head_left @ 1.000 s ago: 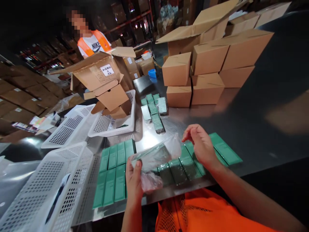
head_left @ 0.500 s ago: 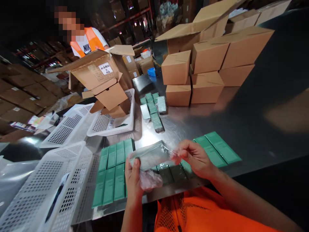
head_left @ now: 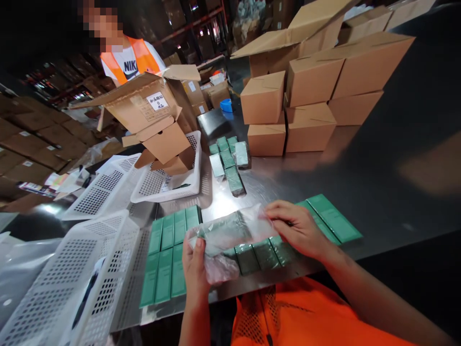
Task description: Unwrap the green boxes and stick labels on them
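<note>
My left hand [head_left: 194,264] is wrapped round the left end of a small green box inside a clear plastic bag [head_left: 225,229], thumb on top. At the bag's other end, my right hand [head_left: 297,225] pinches the loose plastic past the box. A crumpled clear plastic piece [head_left: 220,269] hangs below the bagged box, by my left fingers. Under and around my hands lie rows of flat green boxes [head_left: 164,271] on the metal table [head_left: 288,187]. Two more green boxes [head_left: 333,218] lie just right of my right hand.
Farther back sits a cluster of plastic-wrapped green boxes [head_left: 227,158]. Brown cartons [head_left: 309,127] are stacked at the back right. White perforated baskets [head_left: 68,274] line the left, one holding an open carton [head_left: 167,142]. A person in an orange vest [head_left: 144,55] stands behind.
My right hand has drawn the bag's end out, so the plastic now stretches past the box. My left hand has shifted slightly left with the bagged box.
</note>
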The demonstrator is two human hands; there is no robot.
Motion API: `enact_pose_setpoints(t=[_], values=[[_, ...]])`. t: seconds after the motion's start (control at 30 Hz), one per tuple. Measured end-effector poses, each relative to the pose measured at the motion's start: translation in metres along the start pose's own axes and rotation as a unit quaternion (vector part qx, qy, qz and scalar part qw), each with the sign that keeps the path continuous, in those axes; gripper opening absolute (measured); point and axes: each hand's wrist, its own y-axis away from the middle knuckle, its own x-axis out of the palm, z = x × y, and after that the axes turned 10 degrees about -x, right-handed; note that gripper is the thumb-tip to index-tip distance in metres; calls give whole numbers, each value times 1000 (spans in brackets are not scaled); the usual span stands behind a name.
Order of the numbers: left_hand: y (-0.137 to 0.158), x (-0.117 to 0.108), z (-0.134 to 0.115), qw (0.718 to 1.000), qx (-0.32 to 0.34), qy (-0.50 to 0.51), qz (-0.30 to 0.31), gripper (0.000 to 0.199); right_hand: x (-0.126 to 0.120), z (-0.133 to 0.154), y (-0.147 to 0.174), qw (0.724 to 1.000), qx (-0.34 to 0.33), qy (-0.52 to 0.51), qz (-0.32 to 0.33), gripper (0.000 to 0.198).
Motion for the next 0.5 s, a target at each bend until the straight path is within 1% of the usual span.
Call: enact_pose_setpoints(t=[0.07,0.1,0.13,0.17,0.23,0.3,0.37,0.43,0.5], values=[[-1,-3,3,1000,1,-8,-3,74,1,2,-3,997,-36,37,-50,15],[-2,-5,5,1000,6,-18,3,72,2,3,-4,997,-41,28,-59,14],[-3,-7,7,1000,11,-25,8,69,2,4,-4,998,-32,-1,-50,15],[-4,-9,9,999,15,-30,12,68,2,4,-4,999,-15,-40,-22,18],[-5,-11,11,999,20,-34,16,65,1,2,-3,993,40,-101,52,28],[-6,-12,12,999,27,-38,24,62,2,-1,-1,982,105,-104,116,36],[-6,-13,12,997,40,-55,41,57,5,-5,0,971,148,-80,168,41],[-6,-14,12,994,51,-72,59,53,9,-8,1,964,160,-74,200,44],[-6,-15,13,993,56,-81,71,53,16,-10,3,964,164,-90,190,49]])
